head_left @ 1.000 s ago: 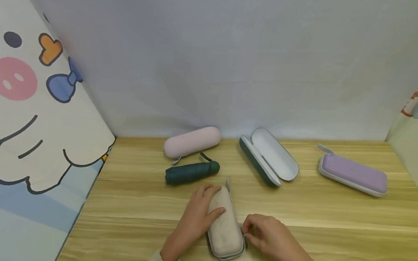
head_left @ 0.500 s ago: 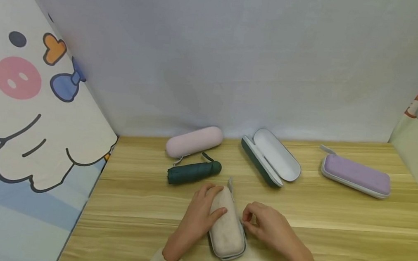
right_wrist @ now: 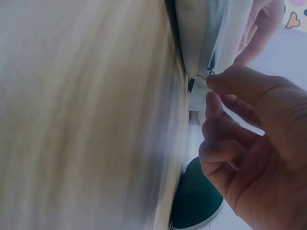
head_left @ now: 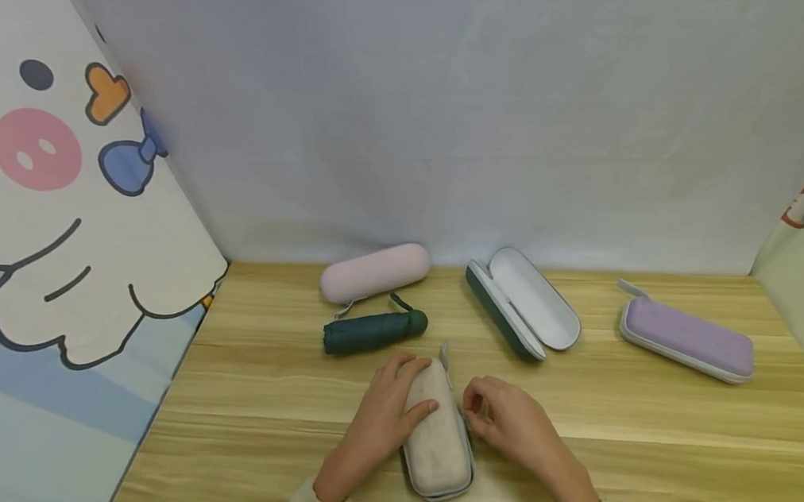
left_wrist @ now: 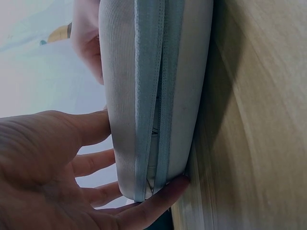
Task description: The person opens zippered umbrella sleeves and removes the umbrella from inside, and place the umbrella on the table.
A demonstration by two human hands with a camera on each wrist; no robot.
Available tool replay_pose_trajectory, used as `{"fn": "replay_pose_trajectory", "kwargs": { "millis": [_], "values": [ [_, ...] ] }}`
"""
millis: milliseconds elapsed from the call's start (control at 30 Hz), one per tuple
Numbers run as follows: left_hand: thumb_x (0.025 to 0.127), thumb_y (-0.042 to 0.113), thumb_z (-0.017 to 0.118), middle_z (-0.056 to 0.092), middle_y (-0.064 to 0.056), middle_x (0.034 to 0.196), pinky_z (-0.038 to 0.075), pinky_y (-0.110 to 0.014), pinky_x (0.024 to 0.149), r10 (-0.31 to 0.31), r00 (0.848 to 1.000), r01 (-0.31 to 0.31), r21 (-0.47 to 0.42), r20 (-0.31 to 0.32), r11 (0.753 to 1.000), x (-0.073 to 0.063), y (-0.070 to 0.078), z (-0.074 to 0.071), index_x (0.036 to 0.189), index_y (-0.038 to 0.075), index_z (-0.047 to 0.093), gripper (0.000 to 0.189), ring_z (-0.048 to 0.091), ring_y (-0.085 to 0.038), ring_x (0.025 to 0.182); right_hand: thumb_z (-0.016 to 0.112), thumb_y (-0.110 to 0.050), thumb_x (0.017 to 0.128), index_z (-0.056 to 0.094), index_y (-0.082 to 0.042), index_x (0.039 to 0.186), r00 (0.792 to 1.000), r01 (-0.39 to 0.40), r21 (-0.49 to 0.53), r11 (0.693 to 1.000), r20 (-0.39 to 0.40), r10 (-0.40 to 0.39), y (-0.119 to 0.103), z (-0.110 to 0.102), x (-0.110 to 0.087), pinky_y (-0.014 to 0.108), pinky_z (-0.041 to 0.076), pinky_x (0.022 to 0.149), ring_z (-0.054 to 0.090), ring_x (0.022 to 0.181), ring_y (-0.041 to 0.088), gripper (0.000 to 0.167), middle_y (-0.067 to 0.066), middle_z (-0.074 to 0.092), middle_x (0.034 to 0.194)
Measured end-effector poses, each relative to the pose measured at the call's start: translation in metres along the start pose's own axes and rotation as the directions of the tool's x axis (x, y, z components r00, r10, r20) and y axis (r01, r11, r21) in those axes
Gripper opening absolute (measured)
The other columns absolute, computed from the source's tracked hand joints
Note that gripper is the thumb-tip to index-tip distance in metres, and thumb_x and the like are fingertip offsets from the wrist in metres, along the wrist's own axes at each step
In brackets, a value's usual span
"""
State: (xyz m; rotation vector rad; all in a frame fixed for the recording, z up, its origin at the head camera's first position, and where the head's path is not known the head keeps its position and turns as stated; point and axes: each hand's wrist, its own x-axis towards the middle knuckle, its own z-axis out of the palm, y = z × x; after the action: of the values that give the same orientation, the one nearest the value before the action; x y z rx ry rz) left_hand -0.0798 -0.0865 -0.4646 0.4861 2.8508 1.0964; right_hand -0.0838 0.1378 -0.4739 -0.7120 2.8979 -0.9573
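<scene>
A beige zip case (head_left: 437,437) lies lengthwise on the table, its grey zipper running round the side. My left hand (head_left: 376,416) grips it, thumb across the top and fingers round the far left side. In the left wrist view the two zipper tapes (left_wrist: 147,96) stand apart, leaving a narrow gap along that side. At the case's right edge my right hand (head_left: 512,420) pinches the small zipper pull (right_wrist: 211,73) between thumb and forefinger, the other fingers curled in. A grey strap (head_left: 445,354) sticks out from the far end.
Beyond the left hand lies a folded dark green umbrella (head_left: 373,333), with a pink case (head_left: 375,273) behind it. A green hard glasses case (head_left: 537,303) stands open with a white lining. Farther right is a purple zip case (head_left: 689,337). A pale cloth wall (head_left: 456,128) closes the back.
My right hand has slid away from the near corner, up along the case's right edge toward the far end. My left hand keeps its hold on the case.
</scene>
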Motion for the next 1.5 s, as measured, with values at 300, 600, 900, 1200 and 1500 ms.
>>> {"fn": "replay_pose_trajectory", "kwargs": {
  "millis": [300, 600, 900, 1200, 1500],
  "values": [
    [0.097, 0.024, 0.075, 0.051, -0.021, 0.148, 0.048, -0.059, 0.106, 0.009, 1.0, -0.009, 0.001, 0.006, 1.0, 0.001, 0.001, 0.0, 0.148, 0.006, 0.054, 0.058, 0.053, -0.044, 0.132, 0.08, -0.016, 0.087, 0.065, -0.024, 0.087, 0.997, -0.077, -0.061, 0.995, -0.037, 0.075, 0.0, 0.002, 0.003, 0.023, 0.044, 0.06, 0.05, 0.07, 0.002, 0.016, -0.009, 0.062, 0.086],
    [0.096, 0.024, 0.075, 0.052, -0.02, 0.147, 0.048, -0.058, 0.106, 0.018, 1.0, -0.018, 0.005, 0.004, 1.0, 0.002, 0.003, 0.001, 0.147, 0.007, 0.055, 0.058, 0.054, -0.043, 0.132, 0.079, -0.016, 0.086, 0.065, -0.022, 0.087, 0.991, -0.093, -0.093, 0.991, -0.102, 0.083, 0.002, 0.005, 0.013, 0.025, 0.047, 0.061, 0.053, 0.07, 0.005, 0.015, -0.007, 0.063, 0.09],
    [0.096, 0.024, 0.076, 0.052, -0.021, 0.148, 0.047, -0.058, 0.107, 0.014, 1.0, -0.014, -0.008, -0.012, 1.0, 0.0, 0.004, 0.002, 0.146, 0.006, 0.056, 0.057, 0.053, -0.044, 0.132, 0.08, -0.015, 0.09, 0.068, -0.018, 0.093, 0.978, -0.19, -0.026, 0.981, -0.098, 0.186, -0.006, 0.008, 0.011, 0.028, 0.047, 0.061, 0.053, 0.071, 0.008, 0.012, -0.002, 0.065, 0.091],
    [0.092, 0.022, 0.079, 0.052, -0.025, 0.143, 0.05, -0.058, 0.102, -0.042, 0.998, 0.042, -0.007, -0.052, 0.999, -0.004, 0.008, 0.006, 0.144, 0.004, 0.057, 0.058, 0.055, -0.046, 0.128, 0.07, -0.018, 0.1, 0.064, -0.013, 0.123, 0.976, -0.217, 0.106, 0.97, 0.045, 0.214, -0.033, 0.005, -0.012, 0.025, 0.047, 0.065, 0.054, 0.078, 0.007, 0.025, 0.005, 0.066, 0.119],
    [0.091, 0.027, 0.081, 0.052, -0.023, 0.134, 0.052, -0.054, 0.097, -0.127, 0.984, 0.138, 0.088, -0.126, 0.986, -0.009, 0.016, 0.013, 0.139, 0.004, 0.056, 0.059, 0.056, -0.043, 0.119, 0.078, -0.027, 0.094, 0.057, -0.01, 0.14, 0.992, -0.126, -0.014, 0.992, 0.025, 0.127, -0.052, 0.01, -0.037, 0.047, 0.057, 0.093, 0.06, 0.121, 0.028, 0.054, 0.01, 0.061, 0.133]
  ]
}}
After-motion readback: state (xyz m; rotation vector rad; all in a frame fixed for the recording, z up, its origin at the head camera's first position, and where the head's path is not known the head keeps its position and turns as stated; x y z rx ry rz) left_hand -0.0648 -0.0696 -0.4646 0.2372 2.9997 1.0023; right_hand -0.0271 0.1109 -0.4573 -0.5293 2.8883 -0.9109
